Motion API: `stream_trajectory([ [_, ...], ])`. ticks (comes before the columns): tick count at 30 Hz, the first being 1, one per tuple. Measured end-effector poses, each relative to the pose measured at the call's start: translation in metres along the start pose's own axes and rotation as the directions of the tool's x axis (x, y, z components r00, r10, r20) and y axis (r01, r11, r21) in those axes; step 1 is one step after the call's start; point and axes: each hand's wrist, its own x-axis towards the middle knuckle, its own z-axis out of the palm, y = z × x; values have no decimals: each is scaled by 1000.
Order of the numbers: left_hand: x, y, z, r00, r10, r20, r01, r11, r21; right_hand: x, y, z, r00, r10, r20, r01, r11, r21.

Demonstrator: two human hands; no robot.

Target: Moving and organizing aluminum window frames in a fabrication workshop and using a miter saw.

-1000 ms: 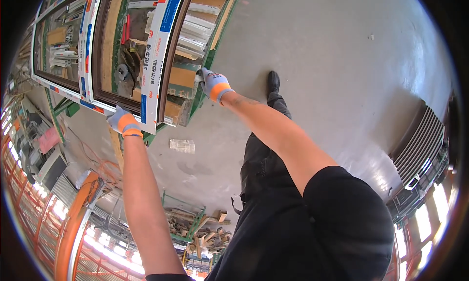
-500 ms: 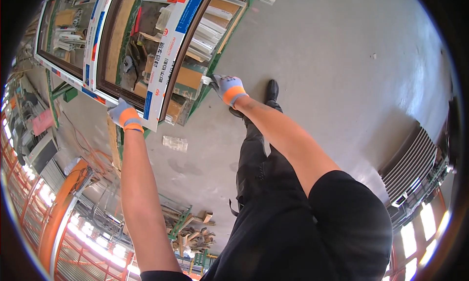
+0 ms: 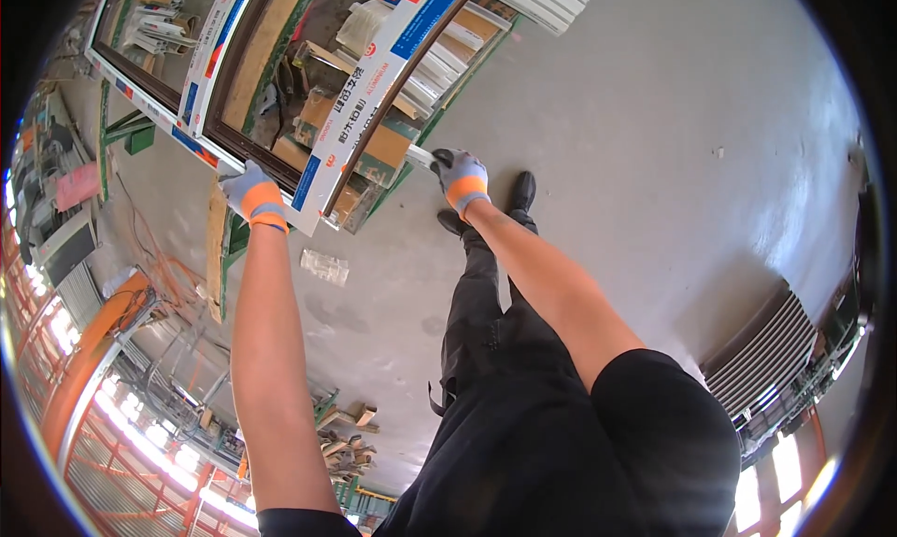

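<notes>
A large window frame (image 3: 344, 117), brown with white, blue and orange protective film, lies over a green stand at upper left. My left hand (image 3: 250, 191), in a grey and orange glove, is closed over the near edge of this frame, close to its near corner. My right hand (image 3: 460, 176), gloved alike, is right of the frame, its dark-tipped fingers closed on a short white strip (image 3: 420, 155). The strip points back toward the frame; whether they are joined I cannot tell.
Cardboard pieces (image 3: 383, 154) and white profiles (image 3: 448, 65) lie on the green stand (image 3: 140, 137) beneath the frame. A clear plastic wrapper (image 3: 324, 267) rests on the grey floor. Wood offcuts (image 3: 346, 453) are piled behind my left arm, and a ribbed dark stack (image 3: 761, 350) stands at right.
My right hand has moved a little to the right, and more of the white strip shows. My left hand stays on the frame edge while the whole view has shifted slightly.
</notes>
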Motion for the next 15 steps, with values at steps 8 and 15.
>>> stream_trajectory([
  [8,-20,36,-22,999,-31,7,32,999,-36,-24,78,-25,924,164,346,-368,634,681],
  [15,1,1,-13,997,3,-82,-7,999,-53,-12,-8,-31,920,25,391,48,983,-176],
])
